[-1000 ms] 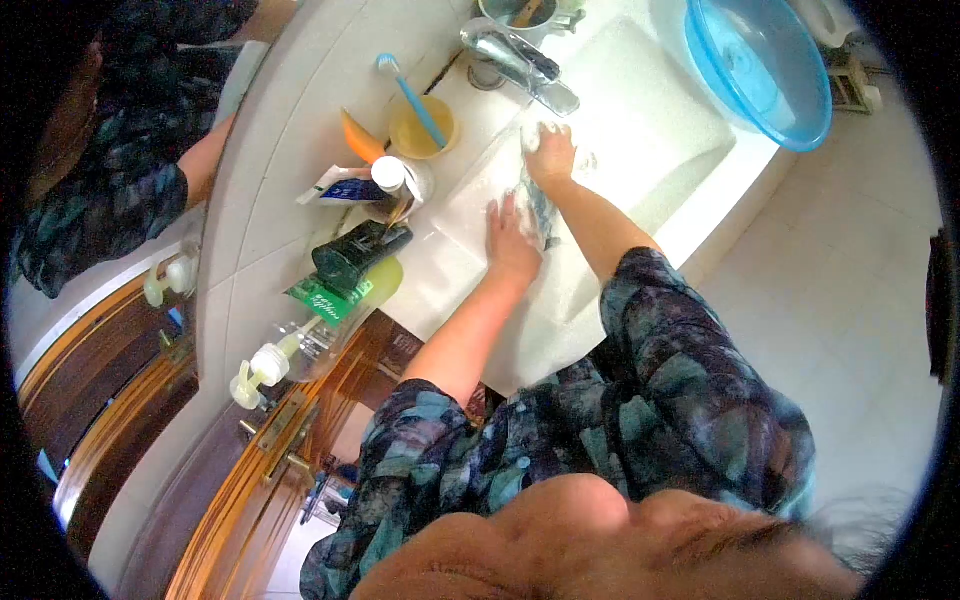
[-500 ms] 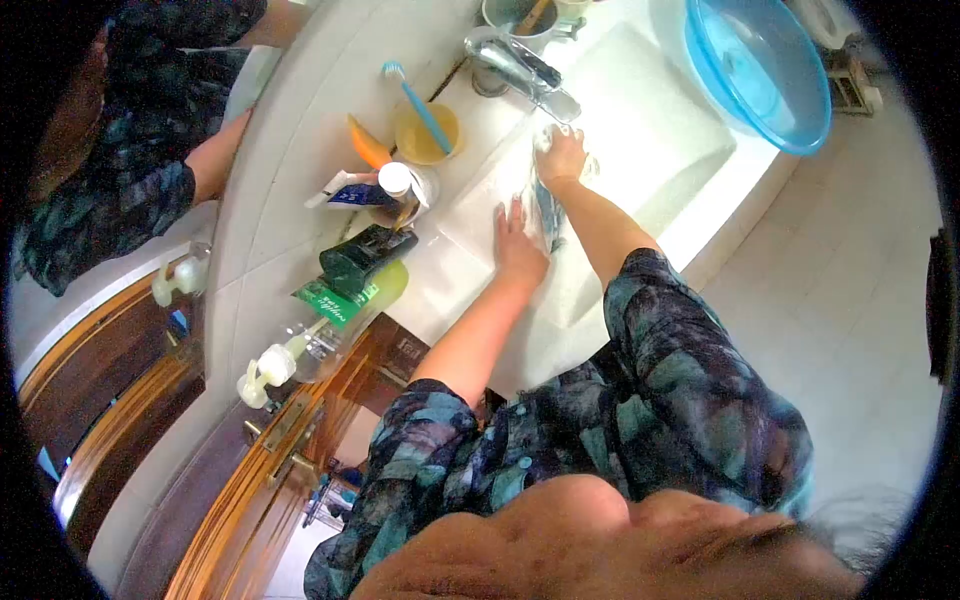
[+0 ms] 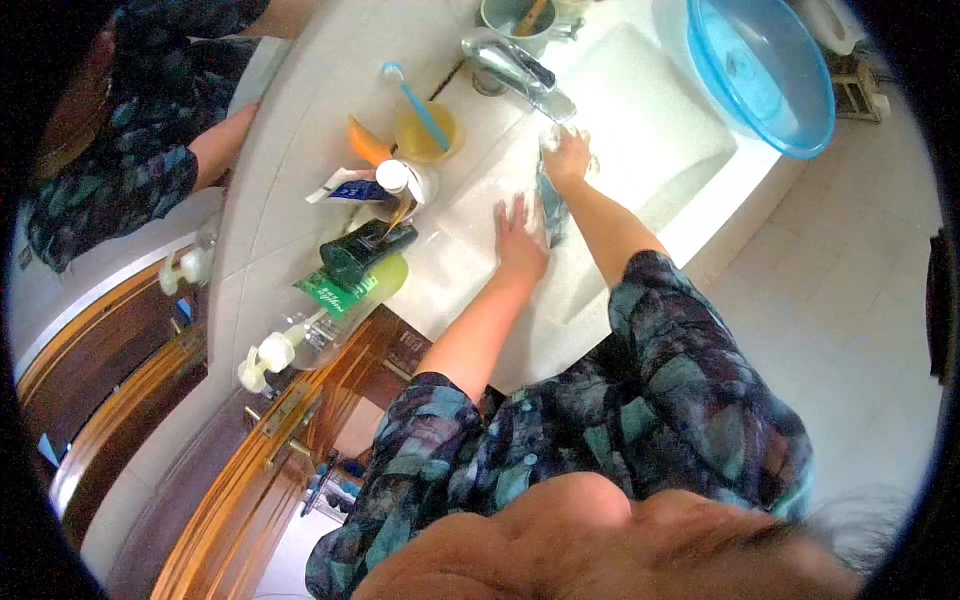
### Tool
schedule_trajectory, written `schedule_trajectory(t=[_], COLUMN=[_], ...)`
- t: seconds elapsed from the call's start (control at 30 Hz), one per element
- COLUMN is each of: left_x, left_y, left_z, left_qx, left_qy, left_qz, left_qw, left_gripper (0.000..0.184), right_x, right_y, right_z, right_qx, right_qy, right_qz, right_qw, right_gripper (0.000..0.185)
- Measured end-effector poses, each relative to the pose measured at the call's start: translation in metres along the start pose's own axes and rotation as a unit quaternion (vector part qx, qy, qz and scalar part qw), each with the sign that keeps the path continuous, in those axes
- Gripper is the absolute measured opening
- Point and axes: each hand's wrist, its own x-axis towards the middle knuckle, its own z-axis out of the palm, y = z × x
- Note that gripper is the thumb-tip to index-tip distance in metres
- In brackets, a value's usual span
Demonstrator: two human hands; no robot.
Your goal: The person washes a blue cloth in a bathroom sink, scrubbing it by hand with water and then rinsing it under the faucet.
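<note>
A wet blue-grey cloth (image 3: 553, 212) with white suds lies against the sloping side of the white sink (image 3: 650, 130). My left hand (image 3: 520, 238) rests flat beside the cloth's left edge, its fingers stretched out and apart. Farther up, just below the chrome faucet (image 3: 520, 75), my right hand (image 3: 567, 160) is closed on the cloth's upper end. Foam covers its fingertips, and part of the cloth is hidden under that hand.
A blue basin (image 3: 815, 125) stands on the right rim. Along the left counter are a yellow cup (image 3: 418, 140) with a toothbrush (image 3: 425, 115), a white-capped bottle (image 3: 393, 177), a dark bottle (image 3: 365, 250), a green packet (image 3: 335, 290) and a pump bottle (image 3: 272, 355). A metal mug (image 3: 515, 22) sits behind the faucet.
My right hand has shifted slightly down and right, staying on the cloth. My left hand has barely moved. The whole view has shifted a little.
</note>
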Motion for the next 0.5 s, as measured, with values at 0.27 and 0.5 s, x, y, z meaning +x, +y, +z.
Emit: schedule_trajectory(t=[0.27, 0.5], left_x=[-0.014, -0.01], left_y=[-0.014, -0.052], left_z=[-0.038, -0.026], left_qx=[-0.345, -0.8], left_qy=[0.244, -0.015], left_qz=[-0.058, -0.169], left_qw=[0.905, 0.576], left_gripper=[0.043, 0.027], right_x=[0.004, 0.024], right_y=[-0.083, -0.17], right_z=[-0.181, -0.159], right_qx=[0.347, 0.285], right_qy=[-0.031, -0.269], right_qz=[0.025, -0.065], right_qw=[0.937, 0.918], right_gripper=[0.021, 0.028])
